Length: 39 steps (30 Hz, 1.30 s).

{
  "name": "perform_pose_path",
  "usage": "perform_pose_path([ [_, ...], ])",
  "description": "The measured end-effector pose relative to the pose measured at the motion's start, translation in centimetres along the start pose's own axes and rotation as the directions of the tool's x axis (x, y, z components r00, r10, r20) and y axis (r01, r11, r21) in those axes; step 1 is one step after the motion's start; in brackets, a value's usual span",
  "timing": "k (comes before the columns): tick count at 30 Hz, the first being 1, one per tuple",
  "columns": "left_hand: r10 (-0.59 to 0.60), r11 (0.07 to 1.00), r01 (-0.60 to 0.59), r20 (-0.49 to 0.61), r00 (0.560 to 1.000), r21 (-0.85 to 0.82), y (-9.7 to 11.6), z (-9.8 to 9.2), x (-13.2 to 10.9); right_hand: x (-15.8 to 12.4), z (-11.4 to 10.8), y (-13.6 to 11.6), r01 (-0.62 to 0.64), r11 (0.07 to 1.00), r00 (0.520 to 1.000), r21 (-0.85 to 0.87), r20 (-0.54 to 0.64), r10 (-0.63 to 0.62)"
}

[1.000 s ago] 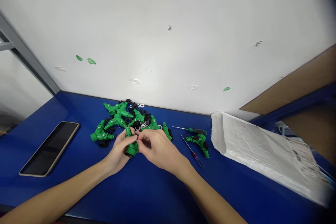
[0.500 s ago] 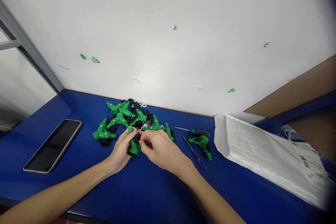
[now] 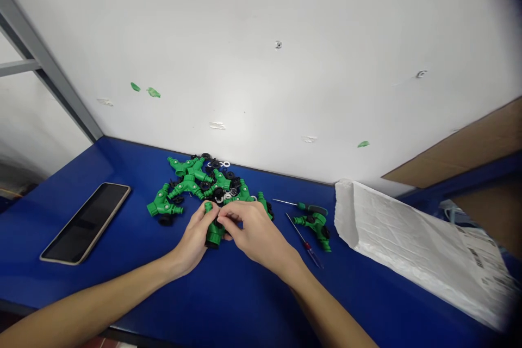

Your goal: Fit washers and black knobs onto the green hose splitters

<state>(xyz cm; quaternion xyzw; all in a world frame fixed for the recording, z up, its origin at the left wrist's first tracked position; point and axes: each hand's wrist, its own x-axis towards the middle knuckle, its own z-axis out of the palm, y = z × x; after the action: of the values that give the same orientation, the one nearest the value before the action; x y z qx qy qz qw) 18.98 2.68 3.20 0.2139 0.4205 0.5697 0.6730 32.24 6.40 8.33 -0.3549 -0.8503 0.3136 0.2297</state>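
Hose splitter (image 3: pixel 214 234), seemingly in left hand (image 3: pixel 191 242), right hand (image 3: pixel 255 231) touching, bench edge (image 3: pixel 53 309) near

The left hand (image 3: pixel 191 242) and right hand (image 3: pixel 255 231) hide most of the green plastic hose connector (image 3: pixel 214 234); the white bag's label (image 3: pixel 485 261) at 4 o'clock is too blurred to read, and the small rings (image 3: pixel 218 164) at 12 o'clock are too small to tell.

White wall (image 3: pixel 261 65) above blue workbench (image 3: pixel 359 288)

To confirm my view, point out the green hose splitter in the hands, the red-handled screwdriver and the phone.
Green hose splitter (image 3: pixel 213 235): head view, its lower body.
Red-handled screwdriver (image 3: pixel 309 252): head view, its handle.
Phone (image 3: pixel 85 223): head view, its dark screen.
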Motion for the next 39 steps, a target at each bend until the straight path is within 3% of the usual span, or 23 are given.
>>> perform_pose_path([
  [6,-0.017,0.998,0.017,0.001,1.0,-0.063,-0.01,-0.15,-0.09,-0.16,0.34,0.37,-0.049,0.994,0.998,0.103,-0.031,0.052],
  [13,-0.061,0.992,0.059,-0.015,0.998,-0.112,0.38,-0.14,0.04,-0.22,0.27,0.12,-0.015,0.997,0.997,0.077,-0.076,0.021],
  [21,-0.022,0.995,0.023,0.002,1.0,-0.092,0.29,-0.06,-0.07,-0.22,-0.34,-0.05,-0.01,0.998,1.0,0.065,0.028,0.009],
  [34,-0.005,0.996,0.009,0.038,0.999,-0.092,-0.05,0.04,-0.29,-0.14,0.3,0.17,-0.146,0.955,0.989,0.259,0.032,0.143],
  [39,0.014,0.998,-0.011,0.039,0.999,-0.067,0.03,0.03,-0.44,-0.25,0.59,0.38,-0.107,0.954,0.994,0.281,-0.003,0.112],
])
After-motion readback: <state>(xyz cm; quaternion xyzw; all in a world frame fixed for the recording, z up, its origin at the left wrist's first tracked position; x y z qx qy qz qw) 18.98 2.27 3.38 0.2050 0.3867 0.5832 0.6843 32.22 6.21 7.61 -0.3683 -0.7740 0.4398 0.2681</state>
